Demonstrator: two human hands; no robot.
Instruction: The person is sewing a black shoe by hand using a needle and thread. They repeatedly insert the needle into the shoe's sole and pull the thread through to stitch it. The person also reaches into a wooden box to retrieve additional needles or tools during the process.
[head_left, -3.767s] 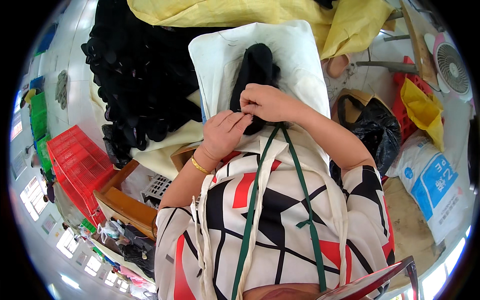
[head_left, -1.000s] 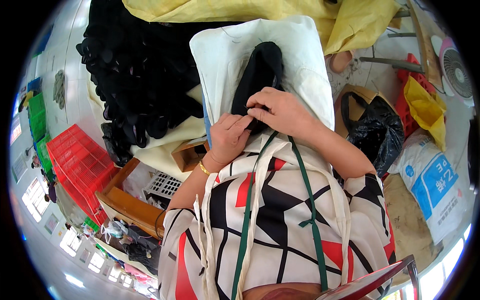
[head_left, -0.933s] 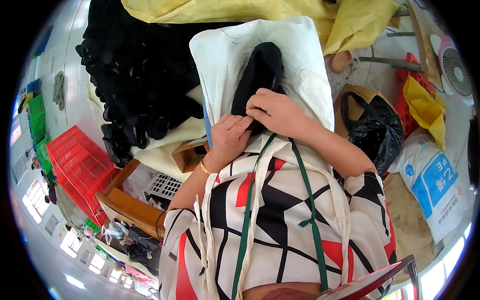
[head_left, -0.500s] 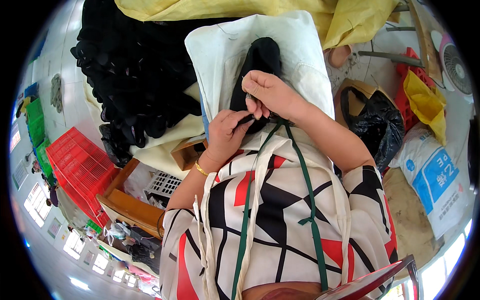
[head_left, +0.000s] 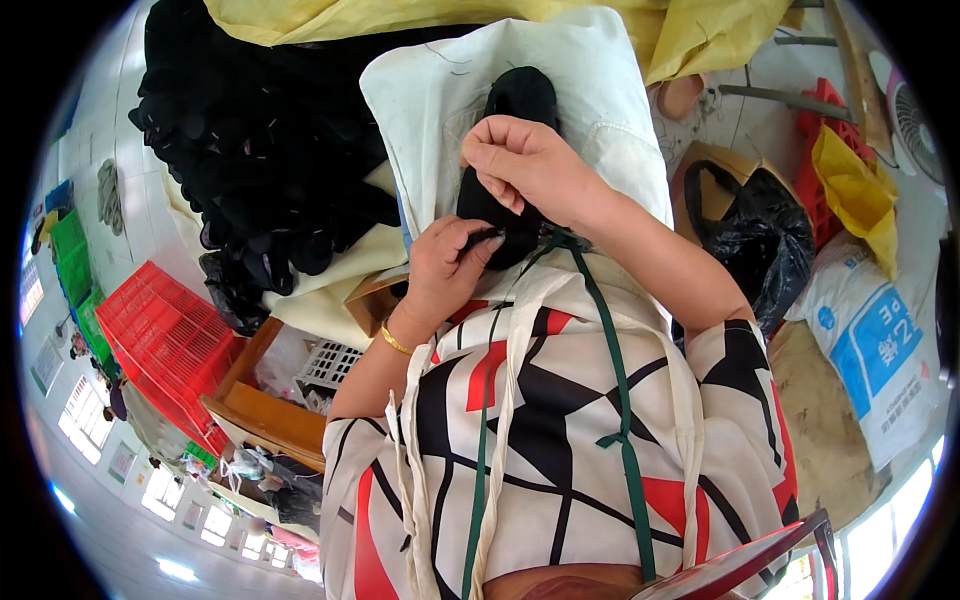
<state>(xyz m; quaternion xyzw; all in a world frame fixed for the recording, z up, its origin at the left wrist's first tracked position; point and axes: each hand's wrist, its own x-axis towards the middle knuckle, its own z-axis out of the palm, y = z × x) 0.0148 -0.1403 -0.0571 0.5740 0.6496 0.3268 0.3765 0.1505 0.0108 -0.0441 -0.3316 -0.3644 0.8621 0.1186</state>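
Across my lap, on a white cloth (head_left: 420, 95), lies a long black fabric piece (head_left: 522, 92) shaped like a cloth shoe, its rounded end pointing away from me. My left hand (head_left: 440, 262) pinches the near left edge of this piece between thumb and fingers. Raised over its middle, my right hand (head_left: 530, 165) is closed, thumb pressed to the curled fingers. Whatever those fingers hold, if anything, is too small to make out. The right hand hides part of the black piece beneath it.
A large heap of similar black pieces (head_left: 250, 140) lies to the left. Red plastic crates (head_left: 165, 340) and a wooden drawer (head_left: 255, 420) stand nearer on that side. To the right are a black plastic bag (head_left: 765, 240), a white-and-blue sack (head_left: 870, 350) and a fan (head_left: 912, 125).
My right hand has lifted away from my left hand, up and slightly left over the black piece. My left hand keeps its pinch at nearly the same place.
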